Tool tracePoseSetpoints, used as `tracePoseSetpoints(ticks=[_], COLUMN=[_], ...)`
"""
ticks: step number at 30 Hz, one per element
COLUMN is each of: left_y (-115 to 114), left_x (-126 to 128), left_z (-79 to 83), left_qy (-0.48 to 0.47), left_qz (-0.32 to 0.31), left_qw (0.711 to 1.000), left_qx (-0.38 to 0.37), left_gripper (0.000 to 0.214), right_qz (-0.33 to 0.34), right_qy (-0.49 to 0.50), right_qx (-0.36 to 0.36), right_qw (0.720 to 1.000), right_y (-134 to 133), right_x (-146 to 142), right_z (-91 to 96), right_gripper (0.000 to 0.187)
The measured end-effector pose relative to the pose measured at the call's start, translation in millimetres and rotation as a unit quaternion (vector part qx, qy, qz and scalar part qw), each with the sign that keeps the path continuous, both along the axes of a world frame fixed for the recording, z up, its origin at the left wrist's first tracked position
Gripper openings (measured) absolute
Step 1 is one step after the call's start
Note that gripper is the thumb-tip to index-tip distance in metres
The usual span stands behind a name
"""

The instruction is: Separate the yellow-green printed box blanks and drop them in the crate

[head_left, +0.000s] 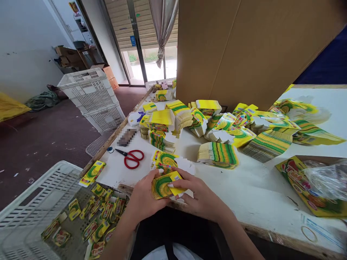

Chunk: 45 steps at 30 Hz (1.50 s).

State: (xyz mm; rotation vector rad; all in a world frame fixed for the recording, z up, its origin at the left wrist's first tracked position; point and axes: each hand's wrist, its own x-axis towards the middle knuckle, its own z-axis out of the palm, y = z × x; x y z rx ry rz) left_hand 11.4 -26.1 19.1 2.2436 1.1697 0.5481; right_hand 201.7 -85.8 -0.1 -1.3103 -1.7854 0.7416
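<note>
Both of my hands hold one small yellow-and-green printed carton at the near edge of the white table. My left hand grips its left side, and my right hand closes over its right side with fingers on top. Just beyond it lies a short pile of flat carton blanks. Farther back, several stacks of the same flat blanks cover the table.
Red-handled scissors lie left of the hands. A white plastic crate at lower left holds several folded cartons. More white crates stand stacked on the floor. A large cardboard sheet rises behind the table. A bagged printed box sits at right.
</note>
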Motion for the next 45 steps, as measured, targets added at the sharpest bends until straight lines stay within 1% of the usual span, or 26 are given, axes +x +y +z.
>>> tracePoseSetpoints(ticks=[3,4,5,6,8,9,11,12,13,14,15,16,17,19,21,23,26,28,32,34,36,37,39,40,42,45], left_y=[1,2,4,6,14,19,30,35,39,42,44,44,43,40,36,33,31,29,25,23,18,15,9,6,4,6], left_x=[6,7,5,0,-20,-35,-70,-88,-104,-117,-126,-130,-130,-119,-100,-79,-55,-46,-39,-36,-29,-25,-13,-7,2,10], left_z=[1.9,2.3,2.9,3.7,6.4,8.2,11.4,12.2,12.1,10.9,8.7,5.6,1.9,-6.0,-12.7,-17.0,-19.2,-19.3,-23.1,-28.2,-33.3,-34.6,-32.2,-28.3,-16.1,3.5], left_qy=[-0.003,-0.005,-0.005,-0.003,0.016,0.038,0.108,0.163,0.211,0.224,0.217,0.193,0.155,0.075,0.020,-0.010,-0.043,-0.068,-0.114,-0.155,-0.248,-0.311,-0.444,-0.499,-0.579,-0.658], left_qz=[0.006,0.009,0.012,0.020,0.055,0.084,0.161,0.199,0.236,0.276,0.297,0.311,0.313,0.286,0.249,0.220,0.190,0.173,0.158,0.158,0.163,0.167,0.172,0.173,0.172,0.170], left_qw=[0.999,0.999,0.999,0.999,0.998,0.995,0.978,0.960,0.941,0.925,0.921,0.922,0.931,0.953,0.968,0.975,0.979,0.979,0.973,0.964,0.937,0.914,0.851,0.817,0.755,0.682], left_qx=[0.043,0.052,0.053,0.048,0.037,0.041,0.080,0.107,0.121,0.131,0.129,0.121,0.109,0.065,0.012,-0.030,-0.057,-0.079,-0.122,-0.151,-0.183,-0.197,-0.220,-0.233,-0.254,-0.271], left_gripper=[0.058,0.056,0.055,0.054,0.053,0.053,0.056,0.059,0.062,0.065,0.067,0.069,0.070,0.069,0.065,0.060,0.054,0.050,0.047,0.049,0.053,0.054,0.057,0.057,0.057,0.047], right_qz=[-0.060,-0.077,-0.087,-0.091,-0.120,-0.150,-0.221,-0.246,-0.258,-0.259,-0.256,-0.251,-0.246,-0.238,-0.231,-0.228,-0.228,-0.231,-0.238,-0.238,-0.218,-0.197,-0.141,-0.110,-0.064,-0.044], right_qy=[0.057,0.079,0.097,0.111,0.120,0.105,0.022,-0.035,-0.087,-0.126,-0.149,-0.159,-0.159,-0.155,-0.155,-0.158,-0.167,-0.167,-0.140,-0.118,-0.060,-0.019,0.065,0.105,0.179,0.268], right_qx=[0.000,0.006,0.012,0.015,0.023,0.024,0.017,0.009,-0.002,-0.012,-0.021,-0.026,-0.029,-0.030,-0.030,-0.031,-0.043,-0.055,-0.067,-0.072,-0.070,-0.067,-0.061,-0.063,-0.070,-0.074], right_qw=[0.997,0.994,0.991,0.990,0.985,0.983,0.975,0.969,0.962,0.957,0.955,0.955,0.956,0.958,0.960,0.960,0.958,0.957,0.959,0.961,0.972,0.978,0.986,0.986,0.979,0.959], right_y=[5,6,8,10,16,19,28,32,37,41,44,47,49,50,50,50,53,55,56,53,47,42,33,27,17,5], right_x=[-11,-16,-20,-24,-26,-25,-18,-15,-12,-10,-9,-9,-10,-12,-14,-15,-17,-18,-18,-19,-22,-26,-36,-42,-56,-74], right_z=[0.1,-2.2,-5.2,-8.7,-16.1,-19.5,-25.6,-28.2,-30.5,-32.4,-34.0,-35.1,-35.8,-35.9,-34.5,-32.7,-30.7,-29.8,-25.2,-20.4,-14.8,-12.2,-8.2,-6.9,-5.1,-3.5], right_gripper=[0.037,0.037,0.041,0.050,0.068,0.070,0.056,0.048,0.043,0.040,0.039,0.039,0.039,0.040,0.045,0.048,0.044,0.042,0.050,0.056,0.059,0.060,0.062,0.062,0.060,0.058])
